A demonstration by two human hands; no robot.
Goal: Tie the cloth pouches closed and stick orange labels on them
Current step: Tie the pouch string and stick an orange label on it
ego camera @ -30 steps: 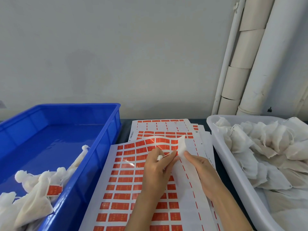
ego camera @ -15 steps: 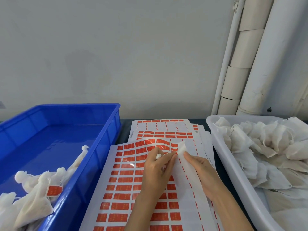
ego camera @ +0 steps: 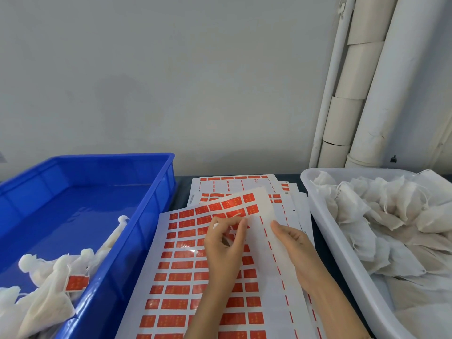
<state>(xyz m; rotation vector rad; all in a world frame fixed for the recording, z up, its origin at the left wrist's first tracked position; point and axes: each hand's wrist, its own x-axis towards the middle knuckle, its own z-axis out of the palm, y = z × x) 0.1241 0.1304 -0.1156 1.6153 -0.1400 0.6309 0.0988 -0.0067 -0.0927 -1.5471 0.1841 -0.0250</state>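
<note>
- head view: the far right corner of the top sheet (ego camera: 176, 277), orange rectangular paper labels on white backing, now stands up as a broad curved flap. half a second ago only a small white fold showed at the right fingertips.
- the right hand (ego camera: 296, 245) holds that sheet's right edge, thumb on top and fingers curled beneath, bending it upward.
- the left hand (ego camera: 225, 248) has its thumb and forefinger closed in a narrow pinch on an orange label (ego camera: 235, 213) at the bend, with the other fingers curled.
- a small white tuft (ego camera: 215, 225) pokes out by the left hand's knuckles. it may be a pouch's tied neck, but i cannot tell.
- judged from this, a label is being lifted off its backing. sticking would come next, and the pouch in work has no label yet.
- counts: two hands, one blue plastic crate (ego camera: 156, 199) on the left, and one white plastic tub (ego camera: 318, 216) on the right.
- roughly five tied white cloth pouches (ego camera: 49, 302) lie in the crate's near corner. one of them shows a stuck label (ego camera: 77, 283).
- untied white cloth pouches (ego camera: 379, 216) are heaped in the tub, too many to count.
- at least four more label sheets (ego camera: 232, 184) fan out under the top sheet.
</note>
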